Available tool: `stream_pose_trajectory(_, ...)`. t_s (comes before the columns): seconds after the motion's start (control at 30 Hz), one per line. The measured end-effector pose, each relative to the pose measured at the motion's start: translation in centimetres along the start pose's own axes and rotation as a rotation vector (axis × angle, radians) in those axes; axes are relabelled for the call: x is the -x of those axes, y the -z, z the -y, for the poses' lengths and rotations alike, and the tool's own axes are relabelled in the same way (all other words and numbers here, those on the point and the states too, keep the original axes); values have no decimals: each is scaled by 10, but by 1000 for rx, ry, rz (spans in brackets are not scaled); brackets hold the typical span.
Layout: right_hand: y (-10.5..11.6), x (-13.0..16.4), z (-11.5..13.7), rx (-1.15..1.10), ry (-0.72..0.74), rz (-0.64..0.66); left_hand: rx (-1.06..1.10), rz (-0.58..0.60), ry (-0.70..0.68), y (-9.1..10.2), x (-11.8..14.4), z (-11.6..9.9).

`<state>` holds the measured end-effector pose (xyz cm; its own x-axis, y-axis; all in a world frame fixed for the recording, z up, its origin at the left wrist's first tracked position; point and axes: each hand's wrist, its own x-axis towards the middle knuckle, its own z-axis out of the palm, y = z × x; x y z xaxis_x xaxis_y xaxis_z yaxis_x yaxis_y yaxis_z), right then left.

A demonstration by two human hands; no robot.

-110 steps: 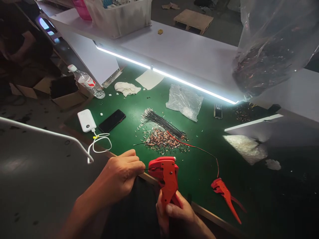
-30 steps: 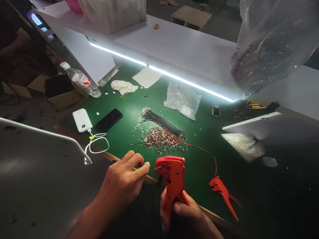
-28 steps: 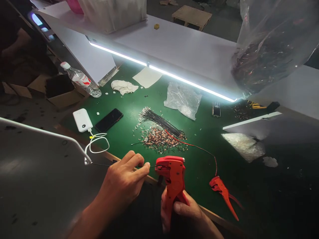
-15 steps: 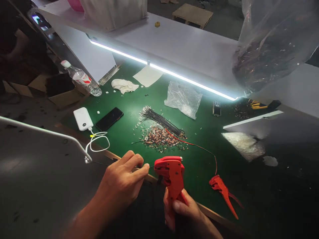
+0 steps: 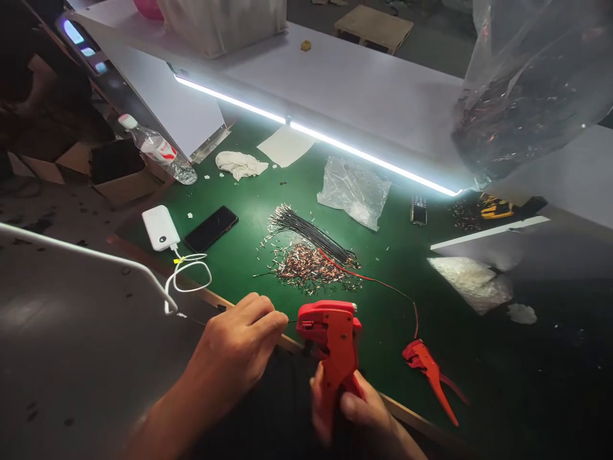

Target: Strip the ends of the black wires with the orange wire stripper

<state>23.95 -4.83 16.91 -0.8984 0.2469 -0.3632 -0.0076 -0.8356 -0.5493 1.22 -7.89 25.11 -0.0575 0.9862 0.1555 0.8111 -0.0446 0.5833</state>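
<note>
Right hand [image 5: 364,415] blurring, squeezing stripper [image 5: 332,335] handles tighter. Left hand [image 5: 239,351] pinching wire [image 5: 291,321], feeding into stripper head; stripping underway.

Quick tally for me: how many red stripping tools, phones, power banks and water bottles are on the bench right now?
Red stripping tools: 2, one in the right hand, one lying on the mat
Phones: 1
Power banks: 1
Water bottles: 1
Total: 5
</note>
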Motion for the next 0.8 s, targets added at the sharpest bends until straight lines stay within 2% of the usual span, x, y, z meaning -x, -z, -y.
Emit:
stream_pose_trajectory(0.1, -3, -1, 0, -123, 115, 16, -14, -27, 4, -1, -1, 0)
stream_pose_trajectory(0.2, -3, -2, 4, -131, 152, -19, -37, -65, 19, -1, -2, 0)
stream_pose_trajectory(0.33, -1, -7, 17, -7, 136, -237, -62, -75, 21, -2, -2, 0)
stream_pose_trajectory(0.4, -2, -10, 25, 23, 146, -341, -84, -58, 0, -5, -2, 1)
stream_pose_trajectory(0.6, -19, -27, 43, 15, 265, -471, -170, 45, -57, -17, 2, 1)
stream_pose_trajectory(0.8, -22, -39, 38, 13, 275, -609, -170, 137, -38, -26, 5, -4)
